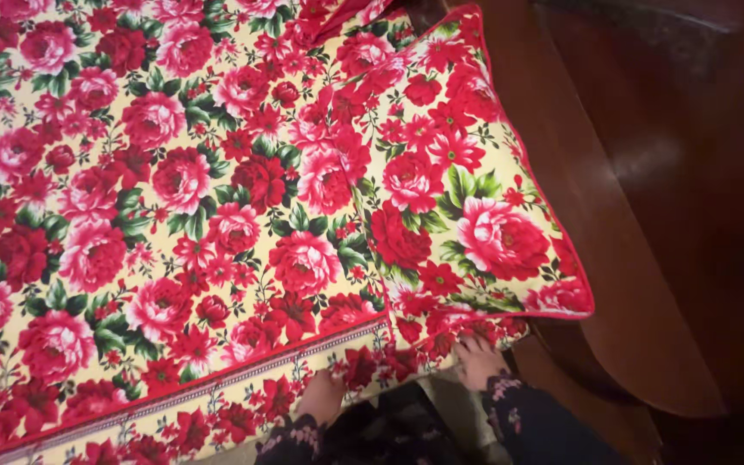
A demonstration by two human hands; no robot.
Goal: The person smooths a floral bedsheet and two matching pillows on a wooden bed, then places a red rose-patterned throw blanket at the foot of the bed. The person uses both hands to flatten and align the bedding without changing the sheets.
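Left hand [320,394] closed on bordered hem of floral bedsheet [131,215], at bed's near edge, just left of pillow's [467,198] lower corner. Right hand [478,357] tucked under that corner, fingers curled on sheet edge; exact grip unclear. Pillow flat on sheet, against dark wooden headboard [647,215].
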